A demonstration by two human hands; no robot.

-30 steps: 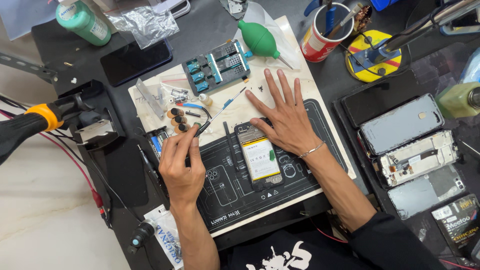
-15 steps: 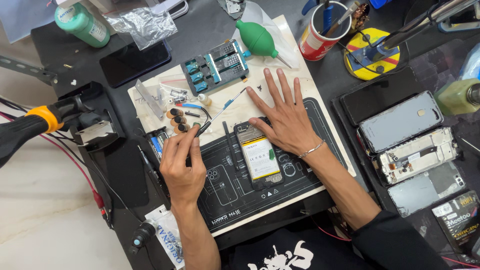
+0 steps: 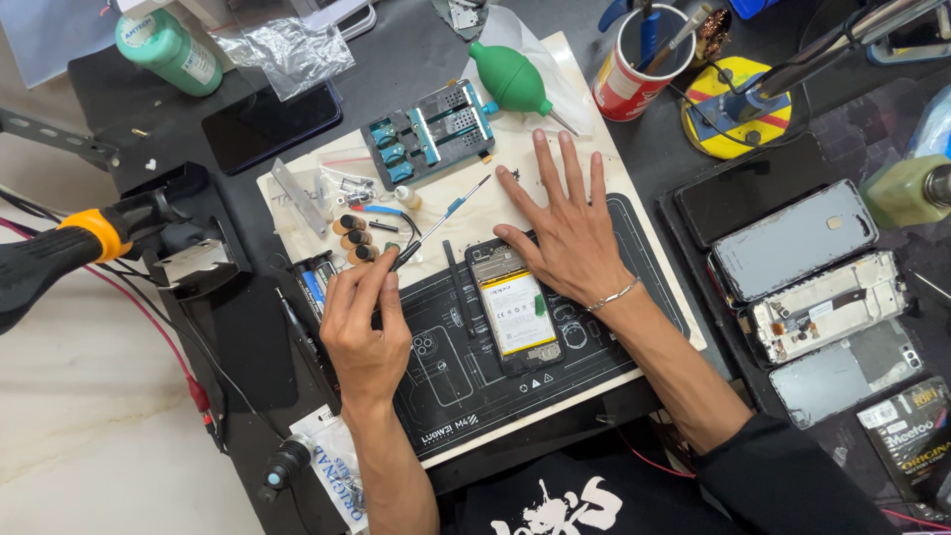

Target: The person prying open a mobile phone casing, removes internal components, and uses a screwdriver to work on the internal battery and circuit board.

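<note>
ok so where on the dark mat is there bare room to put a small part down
Bare mat shows between the left hand and the opened phone, and along the mat's near edge below the phone. A narrower strip lies right of the right hand. Crowded: the pale board above the left hand, with round caps, clips and the teal fixture.

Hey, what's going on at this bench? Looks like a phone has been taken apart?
Yes. A person is working on an opened phone that lies back-off on a dark work mat, with its battery showing. The left hand holds a thin screwdriver, its tip up over the white board beside a blue and grey clamp jig. The right hand lies flat, fingers spread, just beside the phone's top end. More phone backs and frames lie off to the right.
</note>
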